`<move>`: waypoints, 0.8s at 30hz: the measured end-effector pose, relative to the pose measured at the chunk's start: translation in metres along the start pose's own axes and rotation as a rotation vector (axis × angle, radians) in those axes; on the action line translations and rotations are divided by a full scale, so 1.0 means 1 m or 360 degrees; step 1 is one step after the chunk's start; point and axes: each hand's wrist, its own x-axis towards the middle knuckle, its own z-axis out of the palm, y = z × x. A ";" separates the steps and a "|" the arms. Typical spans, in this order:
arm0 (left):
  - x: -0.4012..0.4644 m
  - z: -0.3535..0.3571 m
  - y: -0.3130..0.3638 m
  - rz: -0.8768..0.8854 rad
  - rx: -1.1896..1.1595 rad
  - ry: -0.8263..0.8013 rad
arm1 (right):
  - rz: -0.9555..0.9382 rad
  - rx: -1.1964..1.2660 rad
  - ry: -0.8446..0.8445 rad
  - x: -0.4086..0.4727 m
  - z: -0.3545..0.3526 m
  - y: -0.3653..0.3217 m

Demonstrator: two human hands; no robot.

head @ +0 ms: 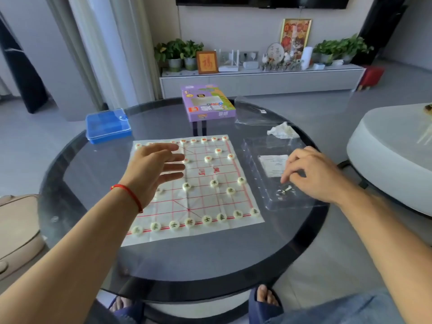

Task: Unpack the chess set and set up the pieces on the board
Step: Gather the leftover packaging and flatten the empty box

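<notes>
Chess pieces (pixel 207 219) are set on the board (pixel 194 190). A clear tray (pixel 275 178), holding a paper slip (pixel 272 165), lies beside it; the curled right hand (pixel 311 174) hovers above. The left hand (pixel 154 169) is spread over the board.

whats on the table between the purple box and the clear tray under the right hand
In the head view, a crumpled white tissue and a clear plastic wrapper lie between the purple box and the clear tray.

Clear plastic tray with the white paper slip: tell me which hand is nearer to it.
Right. The right hand hovers directly over the clear plastic tray, fingers curled loosely above its near end. The left hand is spread over the far-left part of the paper chessboard, beside the tray.
</notes>
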 end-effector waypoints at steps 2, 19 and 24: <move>0.015 -0.022 0.000 0.0170 0.0226 0.0238 | -0.0033 0.0169 0.0222 0.011 0.002 -0.016; 0.239 -0.153 -0.034 -0.0118 0.1996 0.0754 | -0.0452 0.0426 -0.0237 0.113 0.101 -0.131; 0.258 -0.159 -0.023 -0.0311 0.1719 0.0956 | -0.0450 0.0464 -0.0040 0.115 0.101 -0.127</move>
